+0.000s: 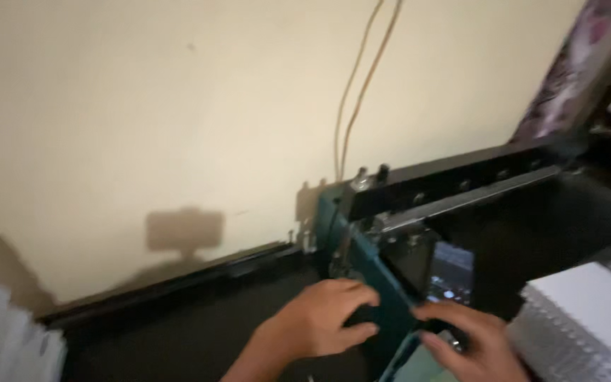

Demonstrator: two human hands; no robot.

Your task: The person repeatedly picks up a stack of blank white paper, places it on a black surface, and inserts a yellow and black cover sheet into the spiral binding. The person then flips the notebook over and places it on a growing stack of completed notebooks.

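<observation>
Against the cream wall (143,106), on the dark worktop (178,318), stands a black machine with a teal arm (373,272) slanting down toward me. My left hand (319,318) lies on the left side of that teal arm, fingers curled over its edge and pressing it. My right hand (472,343) sits apart on the arm's other side, fingers resting on a dark part at its lower end; whether they grip it I cannot tell. Just above my right hand a small dark screen (450,272) glows. A black rail (461,180) runs up to the right. White ridged sheets (581,318) are stacked beside my right hand. Two thin cords (358,85) hang down the wall.
</observation>
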